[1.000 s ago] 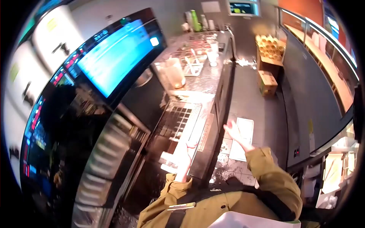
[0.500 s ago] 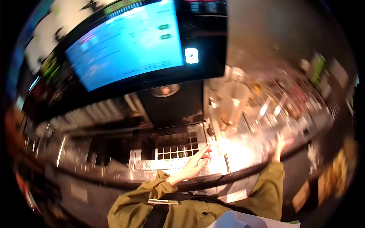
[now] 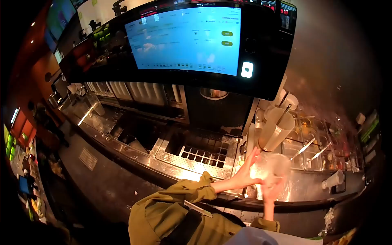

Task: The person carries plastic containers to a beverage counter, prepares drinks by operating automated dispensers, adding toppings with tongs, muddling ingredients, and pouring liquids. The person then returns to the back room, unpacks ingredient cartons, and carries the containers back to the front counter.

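A clear plastic cup (image 3: 278, 164), blurred by motion, is upright over the brightly lit steel counter. My right hand (image 3: 272, 188) is closed around its lower part. On the cup's left side, my left hand (image 3: 247, 173) has its fingers stretched up and its thumb apart. Whether the left hand touches the cup I cannot tell. Just behind the hands stands a tall pitcher (image 3: 277, 130) with a long-handled utensil (image 3: 283, 114) in it.
A wide screen (image 3: 183, 41) hangs above the counter. Left of my hands lies a drain grate (image 3: 204, 155). Topping bins (image 3: 304, 149) with spoons stand to the right, near a tipped small cup (image 3: 334, 179). A sink opening (image 3: 141, 132) is further left.
My right hand has come in from the right and now holds a clear cup. My left hand has moved right to the cup's side. The camera view has turned left.
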### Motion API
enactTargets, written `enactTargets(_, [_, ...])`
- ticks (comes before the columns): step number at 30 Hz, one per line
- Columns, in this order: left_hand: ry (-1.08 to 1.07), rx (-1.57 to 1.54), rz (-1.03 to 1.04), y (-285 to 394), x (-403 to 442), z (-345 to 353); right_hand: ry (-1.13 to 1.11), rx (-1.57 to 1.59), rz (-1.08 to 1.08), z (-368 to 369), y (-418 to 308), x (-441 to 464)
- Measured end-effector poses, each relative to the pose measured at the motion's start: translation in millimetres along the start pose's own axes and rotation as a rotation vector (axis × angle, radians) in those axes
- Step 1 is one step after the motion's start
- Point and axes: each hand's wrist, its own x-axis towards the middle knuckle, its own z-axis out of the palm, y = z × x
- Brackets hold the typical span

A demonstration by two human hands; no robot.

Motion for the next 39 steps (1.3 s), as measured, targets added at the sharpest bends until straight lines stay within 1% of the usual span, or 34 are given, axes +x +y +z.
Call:
enactTargets(1, [0.089, -0.008, 0.087, 3.2, -0.1, -3.4, -0.067, 0.067, 0.042, 25.8, -7.3, -17.2])
enactTargets(2, [0.139, 0.013, 0.042, 9.8, -0.4, -12.7, -0.109, 0.130, 0.107, 39.8, -50.3, -9.6])
enactTargets(3, [0.186, 0.033, -0.001, 15.5, 2.0, -22.9, -0.197, 0.157, 0.084, 53.7, -56.8, -10.1])
enactTargets(4, [0.179, 0.135, 0.046, 20.6, 7.1, -43.7, -0.295, 0.092, 0.041, 61.4, -68.1, -2.5])
enactTargets(5, [0.248, 0.154, -0.052, 26.9, 9.8, -63.4, -0.391, 0.029, 0.001, 69.9, -79.8, 7.5])
enactTargets(6, [0.303, -0.032, 0.004, 25.1, 12.8, -85.1, -0.424, -0.061, -0.098, 78.2, -83.9, 18.9])
enactTargets(7, [0.351, -0.133, 0.039, 14.1, 14.7, -111.3, -0.457, -0.152, -0.195, 87.1, -88.5, 31.9])
enactTargets(8, [0.388, -0.006, 0.019, 20.2, 15.5, -136.8, -0.362, -0.115, -0.196, 87.4, -115.5, 52.2])
enactTargets(9, [0.412, 0.131, -0.005, 25.6, 17.0, -159.8, -0.226, -0.110, -0.272, 94.5, -126.9, 69.1])
enactTargets(10, [0.402, 0.260, -0.078, 23.3, 19.9, -183.6, -0.083, 0.015, -0.347, 104.1, -135.2, 87.6])
enactTargets(11, [0.401, 0.170, -0.104, 4.0, 30.0, -200.6, 0.041, 0.067, -0.491, 108.1, -154.8, 112.8])
enactTargets(12, [0.382, 0.201, -0.098, 4.0, 40.0, -209.3, 0.136, 0.064, -0.616, 112.0, -175.5, 139.6])
enactTargets(13, [0.364, 0.233, -0.090, 3.9, 50.1, -217.8, 0.215, 0.073, -0.670, 119.5, -189.2, 161.4])
enactTargets(14, [0.296, 0.286, 0.033, -27.6, 67.5, -233.4, 0.263, -0.061, -0.691, 121.5, -207.8, 178.3])
enactTargets(16, [0.240, 0.243, 0.044, -34.8, 92.6, -235.4, 0.346, -0.188, -0.722, 131.4, -231.2, 205.6])
enactTargets(17, [0.243, 0.155, -0.077, -9.8, 98.9, -228.3, 0.388, -0.200, -0.781, 137.4, -233.6, 217.8])
enactTargets(18, [0.221, 0.070, -0.058, -31.4, 112.6, -235.0, 0.401, -0.231, -0.781, 139.7, -237.6, 223.6])
enactTargets(21, [0.130, -0.026, -0.010, -16.9, 127.5, -233.4, 0.428, -0.319, -0.762, 148.7, -241.7, 236.7])
enactTargets(22, [0.098, -0.108, 0.030, -19.5, 131.9, -232.6, 0.432, -0.342, -0.754, 150.2, -240.8, 239.5])
enactTargets(24, [0.073, -0.067, 0.041, -18.3, 134.0, -229.3, 0.418, -0.373, -0.740, 150.2, -242.1, 242.2])
enactTargets(25, [0.064, -0.040, 0.042, -17.6, 133.5, -228.4, 0.434, -0.332, -0.748, 148.2, -241.8, 241.7])
enactTargets(26, [0.091, 0.020, 0.113, -23.7, 136.3, -227.5, 0.450, -0.291, -0.756, 146.2, -241.6, 241.1])
enactTargets(27, [0.113, 0.027, 0.091, -21.3, 137.2, -227.4, 0.469, -0.257, -0.787, 137.0, -243.1, 234.8])
enactTargets(31, [0.108, 0.057, 0.108, -14.7, 135.0, -228.4, 0.556, 0.115, -0.814, 118.4, -223.3, 199.7])
enactTargets(33, [0.105, 0.074, 0.102, -14.5, 135.1, -229.1, 0.543, 0.129, -0.740, 116.3, -215.8, 176.9])
enactTargets(35, [0.104, 0.081, 0.074, -14.1, 134.6, -230.5, 0.511, 0.176, -0.659, 119.9, -193.7, 152.3])
enactTargets(36, [0.112, 0.088, 0.053, -16.4, 135.2, -231.1, 0.483, 0.220, -0.574, 125.3, -186.7, 136.8])
enactTargets(37, [0.111, 0.077, 0.075, -15.8, 135.6, -230.5, 0.457, 0.263, -0.490, 130.7, -180.3, 120.3])
enactTargets(39, [0.107, 0.055, 0.117, -12.0, 134.9, -228.4, 0.347, 0.220, -0.381, 140.9, -169.9, 87.6])
